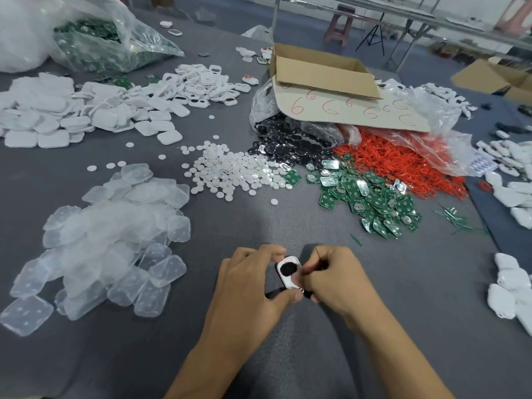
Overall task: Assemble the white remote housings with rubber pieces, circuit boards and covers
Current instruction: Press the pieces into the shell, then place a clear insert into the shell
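Fingers [267, 250] at both sides of white housing [291, 261]

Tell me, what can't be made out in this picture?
All head view.
- white housing: its sides are covered by the left hand and right hand.
- cardboard box: its near wall hides the inside.
- white parts at the right edge: cut off by the frame.

The surface [253, 226] is matt grey, cloth-like. The translucent pads [115, 226] at near left look frosted and rubbery. The circuit boards [374, 197], right of centre, are glossy green with shiny metal contacts. The far box [325, 79] is plain brown cardboard, the bag [138, 38] at far left glossy clear film.
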### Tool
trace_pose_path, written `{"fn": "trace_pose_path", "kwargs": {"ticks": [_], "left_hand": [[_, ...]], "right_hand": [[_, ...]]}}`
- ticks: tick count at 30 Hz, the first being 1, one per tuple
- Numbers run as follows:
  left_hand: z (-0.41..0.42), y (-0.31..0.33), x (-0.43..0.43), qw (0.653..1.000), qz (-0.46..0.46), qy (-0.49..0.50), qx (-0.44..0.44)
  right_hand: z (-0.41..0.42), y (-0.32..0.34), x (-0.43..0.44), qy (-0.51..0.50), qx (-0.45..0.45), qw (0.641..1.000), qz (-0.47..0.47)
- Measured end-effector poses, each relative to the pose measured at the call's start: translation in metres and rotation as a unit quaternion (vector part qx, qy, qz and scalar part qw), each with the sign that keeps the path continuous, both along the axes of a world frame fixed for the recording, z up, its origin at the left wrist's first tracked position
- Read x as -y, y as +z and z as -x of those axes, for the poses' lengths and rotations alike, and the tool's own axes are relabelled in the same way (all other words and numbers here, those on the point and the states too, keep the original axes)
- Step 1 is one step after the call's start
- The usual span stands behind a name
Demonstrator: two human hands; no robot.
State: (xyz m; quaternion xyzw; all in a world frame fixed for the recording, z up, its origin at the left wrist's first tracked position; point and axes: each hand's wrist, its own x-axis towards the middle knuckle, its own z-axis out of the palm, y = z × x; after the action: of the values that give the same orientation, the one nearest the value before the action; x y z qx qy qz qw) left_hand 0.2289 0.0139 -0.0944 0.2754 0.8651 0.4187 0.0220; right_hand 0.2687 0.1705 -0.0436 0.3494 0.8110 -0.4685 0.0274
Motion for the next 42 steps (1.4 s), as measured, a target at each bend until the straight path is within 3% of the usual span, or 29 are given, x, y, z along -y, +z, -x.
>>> {"fn": "trace_pose_path", "kwargs": {"ticks": [5,15,17,20,24,27,31,35,38,40,42], "left_hand": [[0.001,0.002,-0.001,1.000,-0.003,-0.011,-0.013],[0.001,0.000,0.000,0.999,-0.003,-0.032,-0.043],[0.001,0.001,0.001,0.998,-0.042,-0.030,-0.028],[0.002,0.007,0.008,0.976,-0.197,0.094,0.005],[0.024,0.010,0.030,0.894,-0.282,0.338,-0.087],[0.040,0.008,0.044,0.865,-0.281,0.398,-0.116],[0.044,0.006,0.048,0.853,-0.283,0.413,-0.148],[0.044,0.006,0.048,0.864,-0.272,0.380,-0.188],[0.041,0.009,0.043,0.892,-0.283,0.294,-0.192],[0.035,0.013,0.038,0.914,-0.289,0.242,-0.148],[0.028,0.017,0.033,0.930,-0.302,0.205,-0.055]], "right_hand": [[-0.010,-0.001,0.004,0.036,-0.040,0.995,-0.081],[-0.027,-0.007,0.008,0.034,-0.131,0.978,-0.156],[-0.025,-0.001,0.009,0.016,-0.158,0.971,-0.176],[-0.005,0.005,0.030,0.030,-0.217,0.962,-0.162],[0.055,-0.003,0.081,0.167,-0.239,0.948,-0.124],[0.095,-0.014,0.110,0.267,-0.204,0.932,-0.137],[0.109,-0.029,0.117,0.263,-0.197,0.928,-0.174],[0.092,-0.027,0.107,0.185,-0.258,0.946,-0.071],[0.071,-0.017,0.093,0.142,-0.229,0.961,0.058],[0.053,-0.008,0.083,0.125,-0.206,0.958,0.154],[0.037,0.002,0.073,0.116,-0.207,0.955,0.177]]}}
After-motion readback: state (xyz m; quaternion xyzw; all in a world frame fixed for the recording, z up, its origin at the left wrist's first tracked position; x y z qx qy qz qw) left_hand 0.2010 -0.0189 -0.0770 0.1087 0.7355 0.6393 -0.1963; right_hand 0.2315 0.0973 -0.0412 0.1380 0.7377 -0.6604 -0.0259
